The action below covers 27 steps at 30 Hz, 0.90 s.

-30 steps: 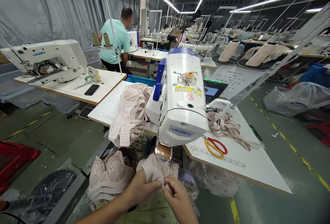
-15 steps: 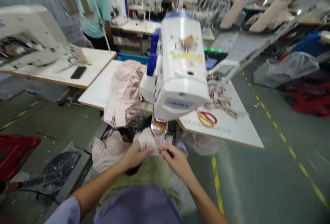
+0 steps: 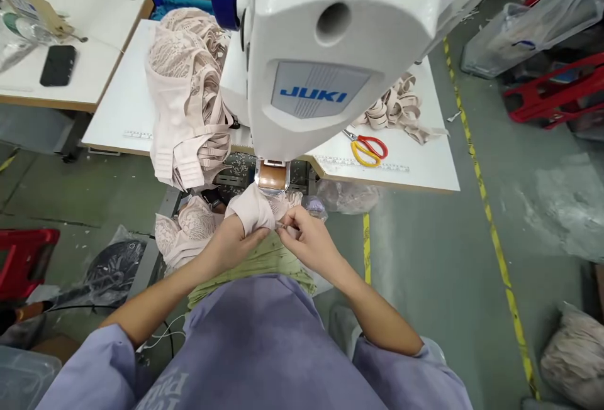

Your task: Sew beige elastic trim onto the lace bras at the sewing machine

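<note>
A beige lace bra [image 3: 255,209] is gathered in front of me, just below the sewing machine's needle area. My left hand [image 3: 236,241] is closed on its smooth fabric, the thumb lying on top. With fingers pinched together, my right hand [image 3: 306,240] grips a narrow edge of the same bra; its exact part is too small to tell. The white sewing machine [image 3: 306,92] marked JUKI stands over both hands, its brown plate [image 3: 272,177] close beyond the bra. Lace cups [image 3: 189,224] lie to the left of my left hand; whether they belong to the same bra is unclear.
A pile of beige bras [image 3: 182,95] hangs over the table's front edge on the left. Scissors with red and yellow handles [image 3: 368,149] and beige straps [image 3: 399,108] lie on the right. A phone [image 3: 58,65] rests on the neighbouring table. Red stools stand on both sides.
My view has tilted downward and closer to the machine. Both hands stay on the bra, and the right hand's fingers are now pinched at its edge.
</note>
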Each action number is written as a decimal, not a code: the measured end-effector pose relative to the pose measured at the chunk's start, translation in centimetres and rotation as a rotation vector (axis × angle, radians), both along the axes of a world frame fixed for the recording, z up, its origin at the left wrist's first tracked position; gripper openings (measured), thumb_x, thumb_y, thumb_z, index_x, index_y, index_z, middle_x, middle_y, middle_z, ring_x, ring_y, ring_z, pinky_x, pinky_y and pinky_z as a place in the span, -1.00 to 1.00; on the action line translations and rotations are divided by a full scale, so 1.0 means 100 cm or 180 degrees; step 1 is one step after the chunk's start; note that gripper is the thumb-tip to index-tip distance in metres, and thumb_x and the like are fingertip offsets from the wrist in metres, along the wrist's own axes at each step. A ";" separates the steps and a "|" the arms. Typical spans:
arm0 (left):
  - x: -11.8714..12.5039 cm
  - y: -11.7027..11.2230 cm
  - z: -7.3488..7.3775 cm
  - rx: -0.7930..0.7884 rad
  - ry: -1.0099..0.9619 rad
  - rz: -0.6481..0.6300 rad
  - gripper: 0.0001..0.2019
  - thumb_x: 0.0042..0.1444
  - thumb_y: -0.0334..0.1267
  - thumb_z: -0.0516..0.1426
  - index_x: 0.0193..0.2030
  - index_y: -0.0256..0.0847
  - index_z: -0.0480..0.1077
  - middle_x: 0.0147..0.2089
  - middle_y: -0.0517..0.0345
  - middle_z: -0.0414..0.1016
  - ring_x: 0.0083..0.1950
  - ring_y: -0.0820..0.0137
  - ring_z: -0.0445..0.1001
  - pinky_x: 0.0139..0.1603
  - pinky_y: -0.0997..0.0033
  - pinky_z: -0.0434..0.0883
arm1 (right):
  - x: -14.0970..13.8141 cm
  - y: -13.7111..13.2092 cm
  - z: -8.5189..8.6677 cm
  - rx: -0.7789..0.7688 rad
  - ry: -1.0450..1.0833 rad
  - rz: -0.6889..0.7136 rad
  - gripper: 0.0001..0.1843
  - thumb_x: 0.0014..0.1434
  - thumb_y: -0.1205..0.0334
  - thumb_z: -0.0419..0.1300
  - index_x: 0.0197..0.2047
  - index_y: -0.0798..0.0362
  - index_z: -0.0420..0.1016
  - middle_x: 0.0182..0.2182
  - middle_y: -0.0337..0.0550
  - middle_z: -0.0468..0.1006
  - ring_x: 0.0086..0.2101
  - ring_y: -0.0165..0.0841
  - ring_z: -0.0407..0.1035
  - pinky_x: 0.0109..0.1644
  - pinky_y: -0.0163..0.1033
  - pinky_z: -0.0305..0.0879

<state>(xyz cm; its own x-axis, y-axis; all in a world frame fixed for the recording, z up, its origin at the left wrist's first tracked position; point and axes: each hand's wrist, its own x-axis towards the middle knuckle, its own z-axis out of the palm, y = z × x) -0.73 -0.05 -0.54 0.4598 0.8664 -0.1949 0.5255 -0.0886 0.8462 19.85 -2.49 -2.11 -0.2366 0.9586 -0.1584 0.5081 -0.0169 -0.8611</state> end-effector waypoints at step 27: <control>0.010 0.018 -0.022 -0.1288 -0.0809 0.0620 -0.75 0.09 -0.09 0.26 -0.33 -0.29 0.47 -0.41 0.19 0.51 -0.39 0.40 0.46 -0.32 0.44 0.41 | 0.001 0.011 -0.018 -0.1235 0.1179 -0.0383 -0.72 0.15 0.01 0.24 -0.25 0.07 0.55 -0.45 -0.28 0.41 -0.47 -0.44 0.17 -0.41 -0.32 0.07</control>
